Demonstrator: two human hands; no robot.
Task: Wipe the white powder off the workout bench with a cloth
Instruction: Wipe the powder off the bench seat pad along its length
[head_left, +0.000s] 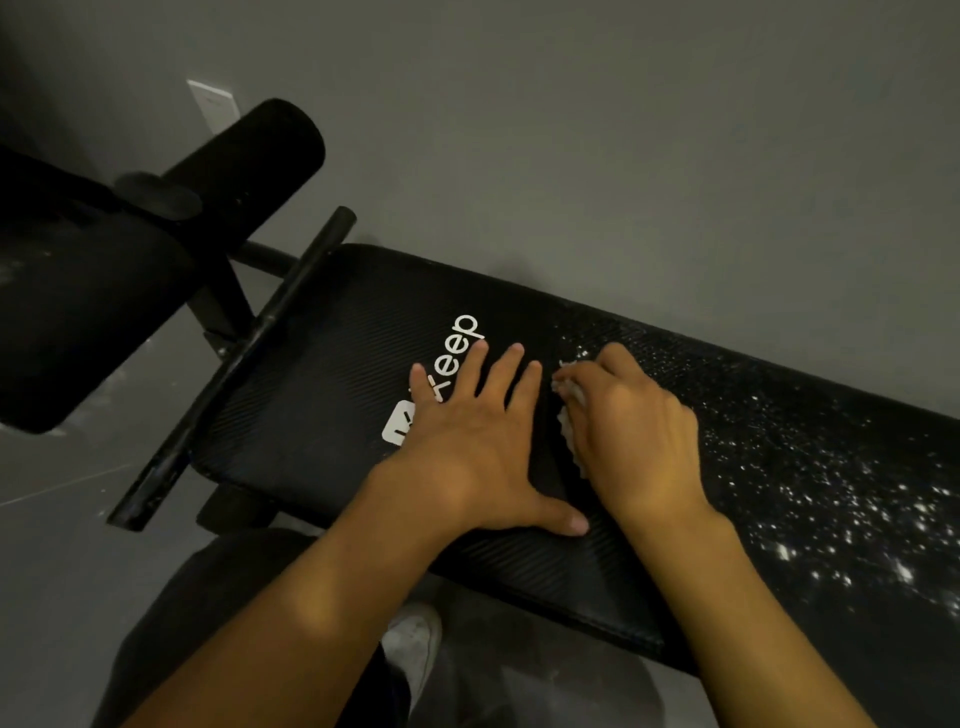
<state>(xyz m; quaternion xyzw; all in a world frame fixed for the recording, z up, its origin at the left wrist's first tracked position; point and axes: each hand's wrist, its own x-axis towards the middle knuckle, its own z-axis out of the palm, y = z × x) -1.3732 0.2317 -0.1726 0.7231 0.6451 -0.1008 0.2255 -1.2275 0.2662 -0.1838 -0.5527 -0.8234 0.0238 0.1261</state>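
Note:
The black padded workout bench (311, 415) runs from centre left to the lower right and bears a white "Keep" logo. White powder (841, 499) speckles its right part; the left part looks dark and free of it. My left hand (467, 441) lies flat on the pad with fingers spread, partly over the logo. Just to its right, my right hand (634, 426) grips a bunched white cloth (569, 415) and holds it down on the pad at the edge of the powder. Most of the cloth is hidden under that hand.
A black crossbar (244, 358) sits at the bench's left end, with a foam roller (249, 156) and a second black pad (67, 306) beyond it. A grey wall runs close behind the bench. My shoe (415, 649) and dark trouser leg stand on the grey floor below.

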